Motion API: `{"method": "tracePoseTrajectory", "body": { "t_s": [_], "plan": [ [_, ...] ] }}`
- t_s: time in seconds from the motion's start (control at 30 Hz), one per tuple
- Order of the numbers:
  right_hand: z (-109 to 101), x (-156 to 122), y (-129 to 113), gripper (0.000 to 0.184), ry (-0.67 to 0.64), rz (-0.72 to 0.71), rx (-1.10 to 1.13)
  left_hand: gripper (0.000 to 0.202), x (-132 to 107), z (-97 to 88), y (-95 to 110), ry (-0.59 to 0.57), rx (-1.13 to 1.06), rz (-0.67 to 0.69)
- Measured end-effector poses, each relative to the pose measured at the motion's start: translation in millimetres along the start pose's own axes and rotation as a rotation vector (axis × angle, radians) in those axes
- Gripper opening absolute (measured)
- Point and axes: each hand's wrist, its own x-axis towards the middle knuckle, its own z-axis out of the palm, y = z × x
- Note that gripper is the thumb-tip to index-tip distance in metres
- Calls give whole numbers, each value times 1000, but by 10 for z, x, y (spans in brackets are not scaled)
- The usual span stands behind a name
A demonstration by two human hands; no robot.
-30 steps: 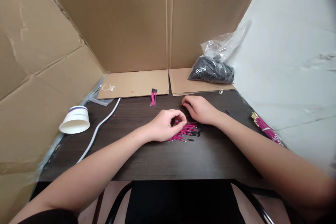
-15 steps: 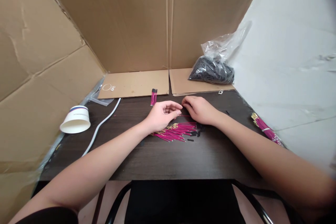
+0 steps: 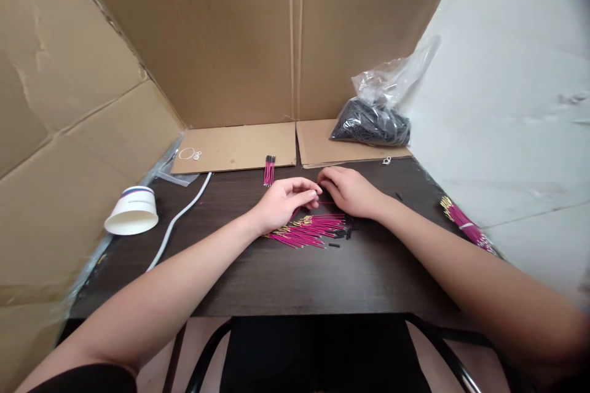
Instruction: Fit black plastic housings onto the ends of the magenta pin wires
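Hands meet above pink wires on the desk (image 3: 286,282).
Left hand (image 3: 281,204) and right hand (image 3: 351,191) fingers pinch one pink wire (image 3: 326,202) over the pile (image 3: 308,230).

A tipped paper cup (image 3: 131,210) lies beside a white cable (image 3: 177,220).

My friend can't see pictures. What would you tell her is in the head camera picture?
Two bare hands meet over a dark table, the left hand and right hand pinching a thin pink wire between them. A pile of pink wires lies just below, with a paper cup on its side at left and a bag of black bits behind.
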Motion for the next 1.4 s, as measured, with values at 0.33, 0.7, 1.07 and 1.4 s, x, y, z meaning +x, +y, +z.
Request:
{"method": "tracePoseTrajectory", "body": {
  "t_s": [0.33,0.7,1.07,1.4],
  "plan": [
    [-15,8,-4,17,37,-31,49,29,-6,5,78,63,40,49],
    [-69,-14,-200,17,305,-72,132,22,102,-144,-56,319,138,34],
    [-54,-10,-213,17,273,-108,147,25,76,-129,-54,264,155,43],
    [-67,-13,-212,18,250,-162,121,24,70,-117,-53,245,189,49]
  ]
}}
